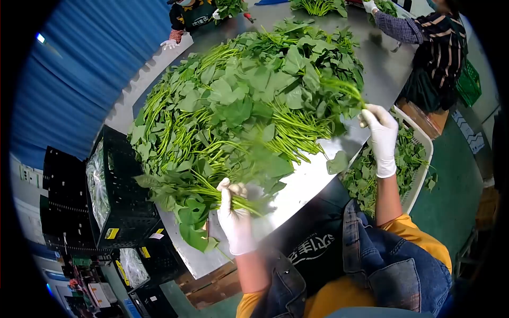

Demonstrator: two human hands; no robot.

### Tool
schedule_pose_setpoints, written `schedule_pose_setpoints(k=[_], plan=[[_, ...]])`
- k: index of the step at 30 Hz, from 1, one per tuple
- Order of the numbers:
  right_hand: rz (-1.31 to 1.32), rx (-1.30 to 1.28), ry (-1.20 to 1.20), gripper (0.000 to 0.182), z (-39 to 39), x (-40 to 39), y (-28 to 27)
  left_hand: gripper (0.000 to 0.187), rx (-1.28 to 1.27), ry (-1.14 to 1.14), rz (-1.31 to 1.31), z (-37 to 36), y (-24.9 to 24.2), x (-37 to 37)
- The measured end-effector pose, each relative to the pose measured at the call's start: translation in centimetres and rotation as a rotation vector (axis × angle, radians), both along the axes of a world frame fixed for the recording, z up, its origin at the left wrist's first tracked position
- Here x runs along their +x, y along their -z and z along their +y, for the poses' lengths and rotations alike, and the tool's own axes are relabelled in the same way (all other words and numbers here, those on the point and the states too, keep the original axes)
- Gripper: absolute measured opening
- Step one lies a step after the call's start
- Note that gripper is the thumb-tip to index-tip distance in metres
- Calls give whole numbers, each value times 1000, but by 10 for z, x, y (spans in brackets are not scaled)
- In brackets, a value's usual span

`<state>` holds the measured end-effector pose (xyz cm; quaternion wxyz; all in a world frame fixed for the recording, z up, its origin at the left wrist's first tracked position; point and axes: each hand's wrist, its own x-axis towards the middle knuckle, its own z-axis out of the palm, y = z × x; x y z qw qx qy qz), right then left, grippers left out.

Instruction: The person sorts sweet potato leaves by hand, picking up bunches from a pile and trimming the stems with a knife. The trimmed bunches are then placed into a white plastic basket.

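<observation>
My left hand [235, 220], in a white glove, is closed round a bunch of leafy green stems [197, 186] at the near edge of the metal table [302, 183]. Its leaves point left and hang down past my fingers. My right hand [383, 139], also gloved in white, is raised at the table's right edge, fingers pinched on a few leafy green stems [347, 91] that are blurred. Between and beyond my hands spreads a big heap of the same leafy greens [233, 100], stems and leaves tangled together.
A white basket [423, 159] with loose greens stands right of the table. Black crates [130, 199] with plastic-wrapped contents are stacked at the left. Across the table are two people, one in a dark apron [200, 20], the other in a striped top [442, 42], handling greens.
</observation>
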<state>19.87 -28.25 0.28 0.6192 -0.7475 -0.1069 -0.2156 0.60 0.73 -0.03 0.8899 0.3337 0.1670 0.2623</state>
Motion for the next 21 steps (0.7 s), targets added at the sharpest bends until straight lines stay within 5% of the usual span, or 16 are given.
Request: schedule_pose_setpoints(k=[2,4,6,8,13,18,21], plan=[[31,270,-71,14,12,-17,-25,25,-27,-56,55,-4,-3,4],[35,178,-113,14,28,-25,-18,27,-27,-31,39,-7,-1,4],[334,264,-316,21,50,-40,3,28,8,-24,87,-14,-8,9],[394,122,-541,36,67,-55,7,30,28,-14,86,-14,-8,12],[566,-25,-862,29,87,-58,30,31,-67,-87,150,-9,-5,11],[583,120,-935,29,88,-69,20,29,-178,-94,155,-7,3,18],[226,-26,-910,23,89,-78,31,29,-188,37,105,-3,17,29]])
